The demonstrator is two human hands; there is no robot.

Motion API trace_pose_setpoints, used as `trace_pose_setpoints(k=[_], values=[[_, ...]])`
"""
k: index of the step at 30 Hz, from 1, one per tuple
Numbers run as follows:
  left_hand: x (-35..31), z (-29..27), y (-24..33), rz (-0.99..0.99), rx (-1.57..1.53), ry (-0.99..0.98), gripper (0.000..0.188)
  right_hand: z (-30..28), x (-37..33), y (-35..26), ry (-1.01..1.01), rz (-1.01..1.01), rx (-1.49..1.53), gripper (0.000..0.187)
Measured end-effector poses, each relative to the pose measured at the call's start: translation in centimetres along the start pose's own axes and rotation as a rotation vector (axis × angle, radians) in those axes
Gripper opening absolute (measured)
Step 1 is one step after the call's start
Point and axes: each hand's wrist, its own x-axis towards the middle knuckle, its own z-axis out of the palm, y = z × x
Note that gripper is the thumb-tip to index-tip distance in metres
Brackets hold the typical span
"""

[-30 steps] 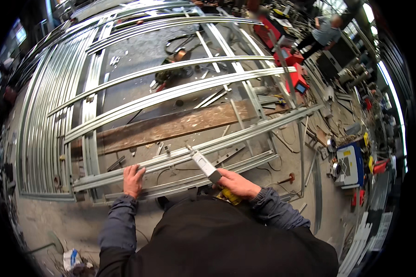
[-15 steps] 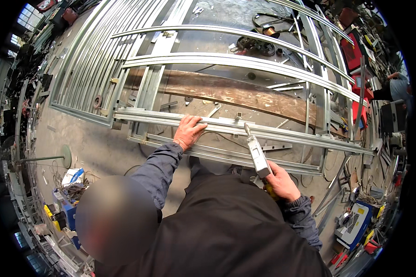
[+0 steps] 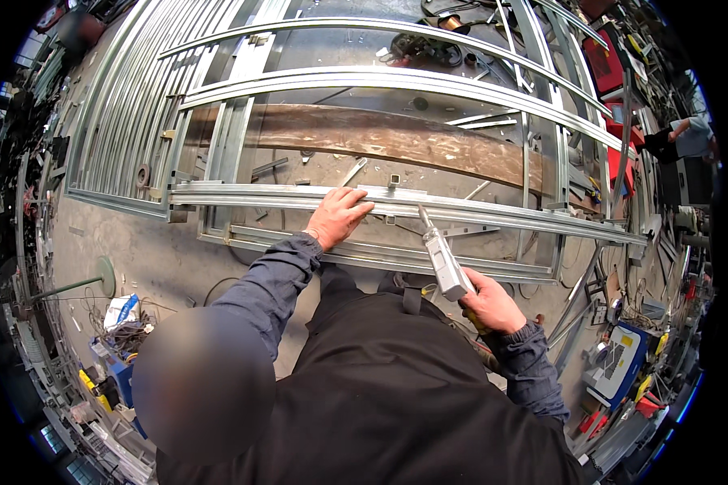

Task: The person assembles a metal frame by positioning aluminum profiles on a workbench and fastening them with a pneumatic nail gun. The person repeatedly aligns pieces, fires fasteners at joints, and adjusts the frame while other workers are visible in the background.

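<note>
A long silvery metal rail runs across in front of me at the near side of a metal frame. My left hand is bent over this rail, gripping it left of a short piece of square tube. My right hand, right of my body, is closed around the grip of a handheld welding gun with a boxy grey body. The gun's slim nozzle points up at the rail, its tip beside or against it; contact cannot be made out.
Beyond the rail lie a rusty brown beam and more frame bars. A panel of close-set bars stands at left. A blue and white machine sits at lower right. Another person is at far right.
The gun has swung slightly left and up, bringing its nozzle closer to the rail. My left hand stays on the rail. The whole view has shifted a little.
</note>
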Motion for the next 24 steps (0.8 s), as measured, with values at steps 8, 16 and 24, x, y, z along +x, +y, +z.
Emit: trace_pose_setpoints(k=[8,16,24], values=[[0.9,1.3,1.1,-0.062,0.0,-0.012,0.035,-0.5,2.0,1.4,0.01,-0.111,-0.231,0.056],[1.0,1.4,1.2,-0.081,0.008,-0.045,0.037,-0.5,2.9,-0.8,-0.039,-0.131,-0.251,0.055],[1.0,1.3,1.1,-0.092,-0.009,-0.053,0.037,-0.6,3.2,-1.5,-0.053,-0.114,-0.242,0.054]])
